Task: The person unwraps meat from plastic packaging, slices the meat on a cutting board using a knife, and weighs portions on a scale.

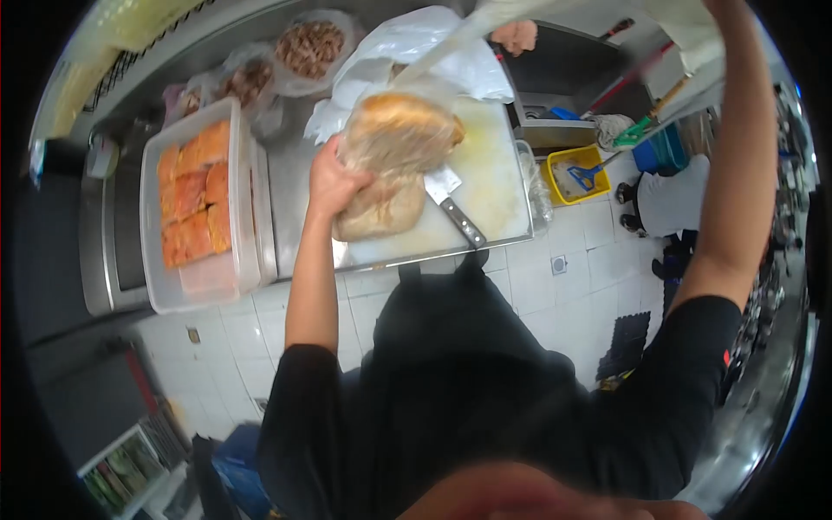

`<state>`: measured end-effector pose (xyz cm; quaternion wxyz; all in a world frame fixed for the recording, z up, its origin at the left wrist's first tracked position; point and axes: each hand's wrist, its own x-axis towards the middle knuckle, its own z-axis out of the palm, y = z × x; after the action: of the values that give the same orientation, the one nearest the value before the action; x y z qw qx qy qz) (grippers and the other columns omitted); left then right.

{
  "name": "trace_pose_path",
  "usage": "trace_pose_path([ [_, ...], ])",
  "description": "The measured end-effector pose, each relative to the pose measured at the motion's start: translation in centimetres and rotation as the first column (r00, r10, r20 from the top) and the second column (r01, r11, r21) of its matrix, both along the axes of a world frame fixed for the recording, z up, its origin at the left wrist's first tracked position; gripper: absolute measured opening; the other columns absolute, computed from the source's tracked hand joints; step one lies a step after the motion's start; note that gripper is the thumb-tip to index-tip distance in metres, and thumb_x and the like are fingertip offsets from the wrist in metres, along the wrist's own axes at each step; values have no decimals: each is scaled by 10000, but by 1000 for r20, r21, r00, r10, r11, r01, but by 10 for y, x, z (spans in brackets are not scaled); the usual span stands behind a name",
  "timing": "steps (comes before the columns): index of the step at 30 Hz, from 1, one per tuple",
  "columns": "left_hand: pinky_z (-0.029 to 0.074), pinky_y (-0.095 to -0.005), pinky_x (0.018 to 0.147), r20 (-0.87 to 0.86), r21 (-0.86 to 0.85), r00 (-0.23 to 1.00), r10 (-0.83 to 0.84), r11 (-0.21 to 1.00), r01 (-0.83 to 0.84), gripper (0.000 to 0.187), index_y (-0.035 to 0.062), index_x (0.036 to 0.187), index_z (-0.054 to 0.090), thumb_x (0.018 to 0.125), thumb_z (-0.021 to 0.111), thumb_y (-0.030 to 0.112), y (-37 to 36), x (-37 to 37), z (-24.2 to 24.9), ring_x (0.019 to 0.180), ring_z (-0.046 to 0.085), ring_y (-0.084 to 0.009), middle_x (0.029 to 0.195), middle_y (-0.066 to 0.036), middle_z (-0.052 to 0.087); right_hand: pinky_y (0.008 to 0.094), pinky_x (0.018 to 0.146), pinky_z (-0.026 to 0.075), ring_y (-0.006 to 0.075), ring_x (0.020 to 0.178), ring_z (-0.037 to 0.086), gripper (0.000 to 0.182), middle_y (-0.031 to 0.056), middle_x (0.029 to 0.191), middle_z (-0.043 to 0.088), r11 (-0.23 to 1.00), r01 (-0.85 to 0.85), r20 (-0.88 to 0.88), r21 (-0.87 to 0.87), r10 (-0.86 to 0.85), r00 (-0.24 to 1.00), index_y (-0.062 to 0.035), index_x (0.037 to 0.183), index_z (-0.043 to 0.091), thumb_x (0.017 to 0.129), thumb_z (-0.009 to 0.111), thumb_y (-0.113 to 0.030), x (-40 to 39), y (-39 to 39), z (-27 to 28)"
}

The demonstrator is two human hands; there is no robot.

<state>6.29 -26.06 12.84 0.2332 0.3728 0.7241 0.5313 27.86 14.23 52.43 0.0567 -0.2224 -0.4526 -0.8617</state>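
Nearest, the wearer's dark clothing (468,381) fills the bottom centre of the frame. The right arm (732,173) rises along the right side and leaves through the top edge; its hand is out of view. Left of centre, the left hand (336,184) grips the side of a tan-and-orange block (403,134), blurred, its thumb across the front. A blurred translucent sheet (459,36) extends from near this block's top towards the upper right. Directly below the block in the frame, a pale beige block (381,215) rests on the white cutting board (498,173). Just right, a wide-bladed knife with a dark riveted handle (462,222) lies on the board.

At left on the steel worktop (290,143), a translucent rectangular tub (204,286) holds orange slabs (195,199). Farther back, clear bags (345,74) of brown pieces (308,50) sit beside crumpled white plastic (472,74).

At upper right, beyond the board, are a yellow bin (565,201) and a person in a white top (672,204).
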Motion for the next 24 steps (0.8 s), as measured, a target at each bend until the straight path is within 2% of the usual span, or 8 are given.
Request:
trace_pose_path([
  [1,516,-338,858,13,-9,1000,25,1000,-24,615,16,1187,588,608,762,128,3,6,11,940,669,-216,1005,-87,699,420,922,378,265,976,525,437,123,991,595,664,-503,-388,-553,330,861,-74,961,647,905,493,-479,38,12,6],
  [4,510,-327,859,-131,-269,986,107,953,-139,593,19,1148,601,585,774,94,11,13,18,934,671,-218,1001,-105,704,482,965,437,296,1205,540,455,183,1240,597,48,-830,-798,-556,248,549,-91,1303,578,911,587,-322,140,54,-7],
  [5,508,-324,856,-108,-260,984,144,951,-168,586,14,1136,602,580,776,79,14,13,10,935,672,-220,1008,-113,704,448,1117,290,272,1400,350,619,179,1444,465,60,-998,-878,-34,-478,1,-91,1449,467,927,550,-414,101,-65,-29],
  [6,507,-321,853,-87,-250,980,177,949,-194,580,9,1125,602,575,779,64,18,11,2,937,672,-222,1016,-121,704,337,942,453,244,1060,608,361,53,1132,677,69,-825,-809,-561,167,564,-46,1125,687,946,603,-348,186,26,-2],
  [7,507,-321,853,-81,-253,980,181,948,-195,580,9,1125,602,575,779,64,22,5,-9,937,672,-222,1016,-121,704,352,935,447,204,1003,586,297,70,1073,651,-371,-835,-906,-406,41,422,-17,1082,656,965,535,-261,226,46,-9],
  [9,510,-329,886,148,-197,987,61,980,-31,628,-39,1222,549,645,780,51,24,-15,-29,980,655,-195,1056,-123,683,247,807,413,125,843,511,242,38,929,559,-493,-850,-930,-184,-192,313,-8,937,589,873,440,-187,202,-44,-64],
  [20,502,-342,943,696,-165,696,174,983,-81,731,-55,1335,430,745,830,106,1,-45,-73,1053,639,-245,1135,-156,649,310,837,494,194,880,639,226,88,909,667,96,-857,-721,-505,-594,358,5,1014,627,851,469,2,356,-45,-274],
  [24,572,-358,802,573,-117,809,132,990,-79,665,-62,1285,463,756,821,123,12,-38,-73,941,685,-252,1126,-187,651,338,972,467,221,1090,619,515,107,1109,664,-278,-940,-685,-199,-647,336,-22,1194,604,741,400,113,223,-87,-333],
])
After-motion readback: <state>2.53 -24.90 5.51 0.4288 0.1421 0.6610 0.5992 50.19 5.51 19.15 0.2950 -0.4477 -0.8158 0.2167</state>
